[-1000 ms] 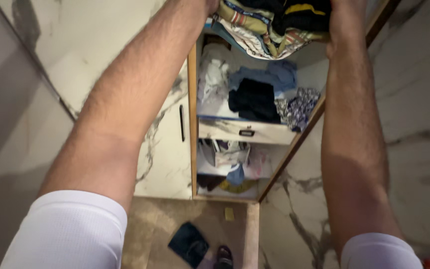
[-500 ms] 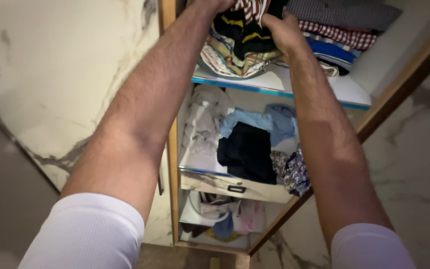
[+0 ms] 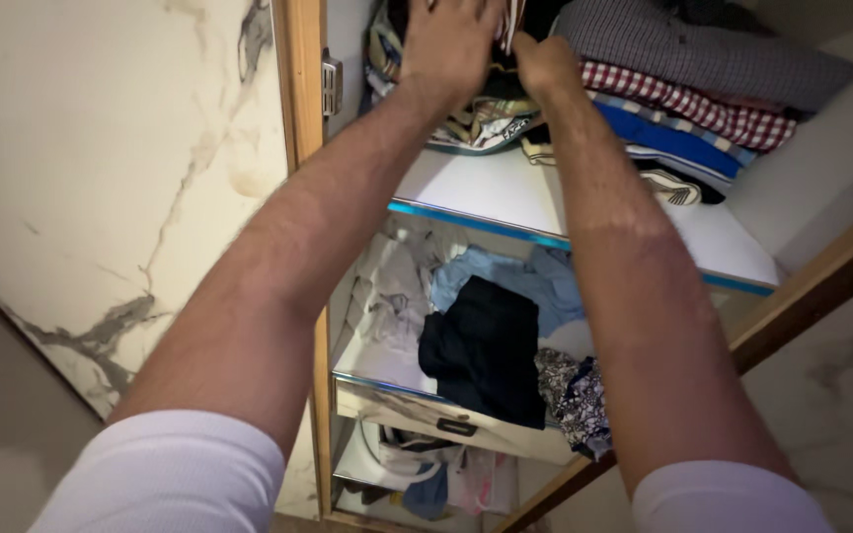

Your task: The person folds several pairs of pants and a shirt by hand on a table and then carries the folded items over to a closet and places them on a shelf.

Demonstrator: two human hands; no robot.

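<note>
Wardrobe (image 3: pixel 300 148): wooden-framed, open, set between white marbled panels; three levels are seen.

Upper shelf (image 3: pixel 505 192): white board with a blue front edge. Two piles of clothes are carried on it.

Folded stack (image 3: pixel 683 89): laid at the right of the upper shelf; a grey checked piece is on top, with red-checked, blue and dark layers beneath.

Striped bundle (image 3: pixel 481 114): mixed dark, yellow and beige cloth, placed at the left of the upper shelf, just beside the folded stack.

Arms: both are extended upward and forward from white short sleeves, nearly straight at the elbow.

Left hand (image 3: pixel 451 44): laid palm-down over the top of the striped bundle, fingers spread and pressed into the cloth.

Right hand (image 3: pixel 543 61): closed as a fist, fingers clamped on a fold of the striped bundle at its right edge.

Middle shelf: loose garments are heaped there — a black garment (image 3: pixel 486 350), a light blue one (image 3: pixel 505 281), pale cloth and a dark patterned piece.

Drawer front (image 3: pixel 446 419): white, with a small dark handle.
</note>
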